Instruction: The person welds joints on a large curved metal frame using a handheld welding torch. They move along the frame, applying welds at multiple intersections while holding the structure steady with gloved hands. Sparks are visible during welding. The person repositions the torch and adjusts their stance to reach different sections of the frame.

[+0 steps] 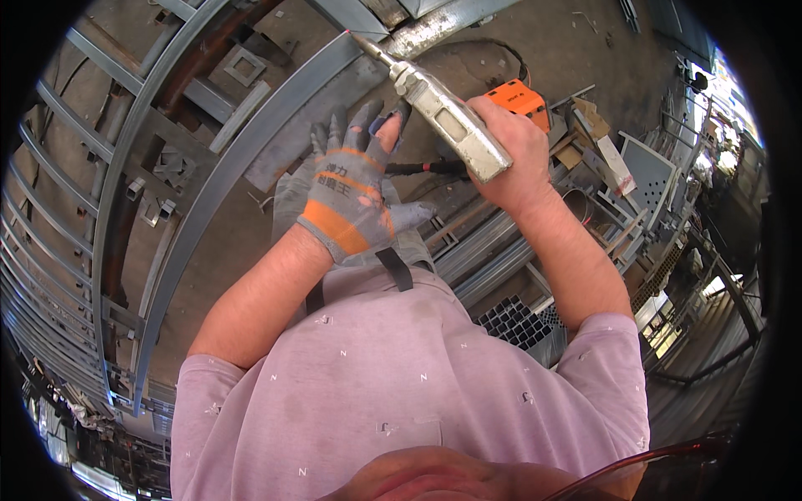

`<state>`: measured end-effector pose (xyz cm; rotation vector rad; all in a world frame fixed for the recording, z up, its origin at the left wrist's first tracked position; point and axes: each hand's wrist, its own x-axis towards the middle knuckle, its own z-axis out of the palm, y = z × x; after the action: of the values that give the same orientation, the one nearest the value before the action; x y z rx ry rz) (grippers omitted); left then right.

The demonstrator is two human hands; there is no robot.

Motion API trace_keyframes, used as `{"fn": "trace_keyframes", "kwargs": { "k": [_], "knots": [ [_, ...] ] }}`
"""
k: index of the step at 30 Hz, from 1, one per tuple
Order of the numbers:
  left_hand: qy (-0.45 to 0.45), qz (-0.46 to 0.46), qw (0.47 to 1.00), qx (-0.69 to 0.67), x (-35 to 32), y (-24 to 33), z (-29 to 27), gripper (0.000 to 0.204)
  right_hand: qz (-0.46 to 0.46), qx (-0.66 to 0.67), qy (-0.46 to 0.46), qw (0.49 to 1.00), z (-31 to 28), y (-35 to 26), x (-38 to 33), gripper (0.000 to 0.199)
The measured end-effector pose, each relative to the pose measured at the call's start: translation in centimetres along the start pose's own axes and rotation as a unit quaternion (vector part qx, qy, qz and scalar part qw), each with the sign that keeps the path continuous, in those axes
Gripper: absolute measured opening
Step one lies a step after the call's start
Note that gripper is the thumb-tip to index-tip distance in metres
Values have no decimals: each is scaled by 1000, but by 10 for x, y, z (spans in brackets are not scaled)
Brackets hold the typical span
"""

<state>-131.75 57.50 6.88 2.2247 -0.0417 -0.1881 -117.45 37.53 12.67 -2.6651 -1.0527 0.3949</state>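
Eyewear frame (681,449), reddish, one: crosses the lower right edge, close to the lens. Short-sleeved pink shirt (351,376), one: small pale motifs, worn by the person.

Right hand (518,154), bare: fingers wrapped round the rear of a hand tool. Left hand (347,188), in a grey and orange glove worn through at one finger: fingers spread wide, thumb out, nothing seen in its hold; contact with the metal beneath cannot be told.

Hand tool (451,121), pale scuffed metal, one: slopes up and left from the right hand, narrow nozzle at the end of the curved bar (194,209), a red spot of light by the tip. Whether tip and metal touch is unclear.

Also present: ladder-like steel frame (104,225), left; orange box (520,102), just beyond the right hand; bundled square tubes (514,321), right of the shirt; concrete floor (601,50).

Step in hand, as judged: setting the nozzle on the bar's end, likely for joining. Next move, as judged: calls for a steady right wrist, tip held to the seam, gloved fingers clear of the nozzle.
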Motion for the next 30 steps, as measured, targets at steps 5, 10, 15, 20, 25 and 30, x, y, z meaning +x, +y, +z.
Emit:
{"fn": "trace_keyframes", "kwargs": {
  "k": [5, 10, 15, 20, 25, 30],
  "knots": [
    [-22, -23, 999, -42, 1, -1, 0, 121, 9, -6, 3, 1000, 0, -1, 0, 33],
    [14, 0, 999, -39, -2, -6, 9, 121, 1, -13, 12, 1000, -2, -2, 1, 31],
    [8, -1, 999, -36, -1, -4, 6, 122, -4, -8, 15, 1000, -5, -4, 2, 28],
    [-7, -13, 1000, -22, 1, -1, 4, 123, 11, -22, -8, 1000, -5, -1, 2, 27],
    [21, 7, 1000, -19, 1, -2, 8, 123, 22, -36, -21, 999, -6, 1, 1, 31],
    [11, -10, 1000, -20, 4, 2, 6, 122, 27, -43, -26, 998, -6, 3, 1, 37]
  ]
}}
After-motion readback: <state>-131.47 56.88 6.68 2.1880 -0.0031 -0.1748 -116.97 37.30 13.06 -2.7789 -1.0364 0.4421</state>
